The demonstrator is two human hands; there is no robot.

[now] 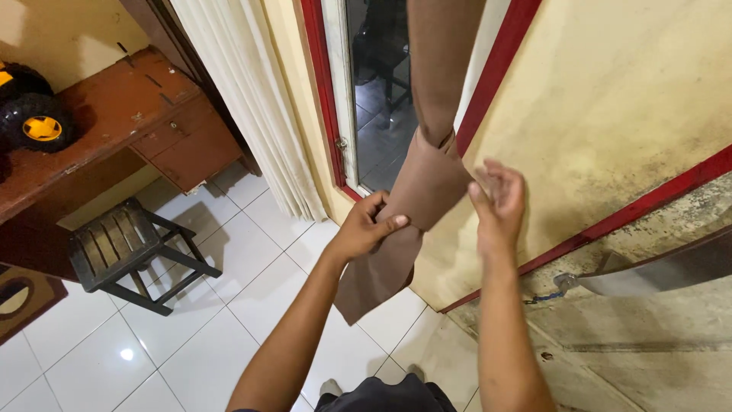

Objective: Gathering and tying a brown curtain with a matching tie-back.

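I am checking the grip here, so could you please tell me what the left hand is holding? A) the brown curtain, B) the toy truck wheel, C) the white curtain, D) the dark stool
A: the left hand pinches the brown curtain just below its knotted wrap.

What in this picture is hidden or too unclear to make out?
- Brown curtain: its top runs off the upper edge of the head view, so how it hangs is unseen.
- Right hand: motion-blurred; whether the fingers touch the curtain cannot be told.
- Left hand: its fingertips are tucked behind the cloth it pinches.
- Toy truck: cut off by the left edge.
- Room beyond the window: too dark and reflective to read.
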